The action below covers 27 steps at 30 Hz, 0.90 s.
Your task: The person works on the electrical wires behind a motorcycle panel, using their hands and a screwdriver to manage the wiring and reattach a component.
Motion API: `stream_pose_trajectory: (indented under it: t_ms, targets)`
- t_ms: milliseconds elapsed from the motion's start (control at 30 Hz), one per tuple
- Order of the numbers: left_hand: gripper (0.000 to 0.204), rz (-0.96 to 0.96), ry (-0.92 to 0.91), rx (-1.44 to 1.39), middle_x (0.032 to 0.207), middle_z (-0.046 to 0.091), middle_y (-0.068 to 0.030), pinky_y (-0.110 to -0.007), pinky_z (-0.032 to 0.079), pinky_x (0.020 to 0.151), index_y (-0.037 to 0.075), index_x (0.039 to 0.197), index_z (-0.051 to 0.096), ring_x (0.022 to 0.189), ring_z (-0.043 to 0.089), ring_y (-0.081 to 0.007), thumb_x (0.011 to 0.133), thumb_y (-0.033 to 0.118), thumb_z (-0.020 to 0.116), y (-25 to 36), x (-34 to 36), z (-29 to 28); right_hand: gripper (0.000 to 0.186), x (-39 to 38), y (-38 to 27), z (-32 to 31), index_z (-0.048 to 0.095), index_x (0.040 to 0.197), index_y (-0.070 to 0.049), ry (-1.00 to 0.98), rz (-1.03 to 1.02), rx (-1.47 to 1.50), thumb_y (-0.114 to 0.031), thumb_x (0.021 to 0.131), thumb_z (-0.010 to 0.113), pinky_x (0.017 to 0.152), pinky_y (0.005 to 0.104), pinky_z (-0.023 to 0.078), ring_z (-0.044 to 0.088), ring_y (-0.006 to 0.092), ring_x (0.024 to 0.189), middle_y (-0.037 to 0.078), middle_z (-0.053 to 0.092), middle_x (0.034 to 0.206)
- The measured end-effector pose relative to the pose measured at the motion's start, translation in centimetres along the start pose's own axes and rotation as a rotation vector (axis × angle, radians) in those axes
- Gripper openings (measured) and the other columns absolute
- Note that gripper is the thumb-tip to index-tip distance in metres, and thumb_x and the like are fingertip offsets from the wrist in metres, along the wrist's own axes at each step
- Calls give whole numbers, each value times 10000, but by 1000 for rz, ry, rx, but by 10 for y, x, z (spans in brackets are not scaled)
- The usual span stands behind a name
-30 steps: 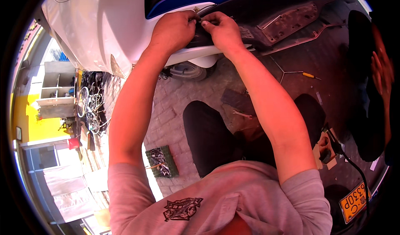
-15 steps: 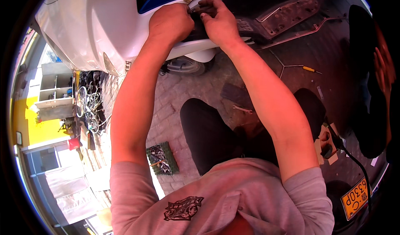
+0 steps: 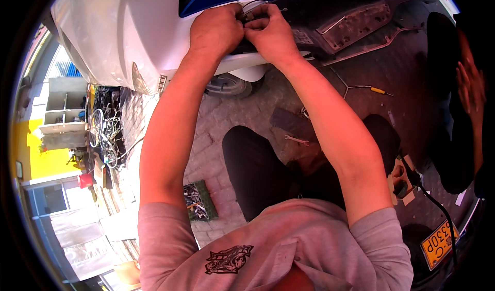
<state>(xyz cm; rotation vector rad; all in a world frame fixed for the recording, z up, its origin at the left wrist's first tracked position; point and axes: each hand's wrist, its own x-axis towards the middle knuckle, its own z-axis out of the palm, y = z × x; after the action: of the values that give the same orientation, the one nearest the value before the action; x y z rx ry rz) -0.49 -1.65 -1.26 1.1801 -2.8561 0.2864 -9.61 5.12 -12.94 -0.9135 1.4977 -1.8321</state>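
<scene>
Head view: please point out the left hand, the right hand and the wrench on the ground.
Left hand (image 3: 216, 30): head view, back of the hand.
Right hand (image 3: 272, 34): head view, back of the hand.
Wrench (image 3: 297, 140): head view, shaft.

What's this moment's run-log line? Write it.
left hand: curled, grip hidden | right hand: bent, hold unclear | both: close together at scooter | nearby: wrench, yellow-handled tool

A greyish short-sleeved shirt (image 3: 319, 234) is worn (a dark machine-like graphic (image 3: 228, 260) is printed on its front) above black trousers (image 3: 251, 167).
</scene>
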Motion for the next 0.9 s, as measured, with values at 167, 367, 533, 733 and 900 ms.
stream_pose_trajectory:
  t_ms: [167, 367, 533, 733, 900]
  targets:
    - [373, 97, -154, -59, 1123, 778, -201, -481, 579, 930, 87, 1228, 748, 1051, 733, -399, 886, 230, 711, -9, -3, -14, 497, 10, 11, -1, 633, 1298, 19, -40, -5, 173, -152, 867, 810, 910, 342, 585, 771, 195, 983, 90, 814, 1016]
    - [447, 62, -109, -15, 1117, 774, -208, -479, 577, 938, 54, 1258, 693, 1083, 732, -397, 888, 289, 776, 1, -9, -13, 373, 24, 27, -9, 690, 1273, 25, -164, 15, 414, -142, 941, 711, 929, 306, 540, 728, 162, 1030, 93, 792, 1089]
    - [485, 48, -132, -2, 1132, 775, -207, -476, 582, 942, 58, 1291, 684, 1090, 733, -396, 896, 322, 784, 1, -9, -14, 324, 19, 3, -20, 689, 1310, -5, -288, 126, 492, -88, 1001, 641, 969, 305, 518, 713, 162, 1092, 80, 765, 1190]
    - [496, 12, -136, 31, 1171, 775, -203, -477, 585, 955, 64, 1341, 671, 1110, 734, -389, 893, 264, 747, 4, -4, -8, 344, 18, -24, -37, 663, 1339, 19, -311, 264, 477, -106, 1018, 668, 856, 285, 590, 758, 185, 1038, 115, 778, 1166]
    - [459, 20, -164, 20, 1162, 780, -193, -477, 595, 949, 72, 1351, 661, 1109, 743, -374, 903, 172, 652, 4, -3, -8, 392, 13, -44, -38, 593, 1406, 59, -266, 269, 501, -66, 1034, 594, 815, 303, 625, 777, 219, 998, 175, 765, 1181]
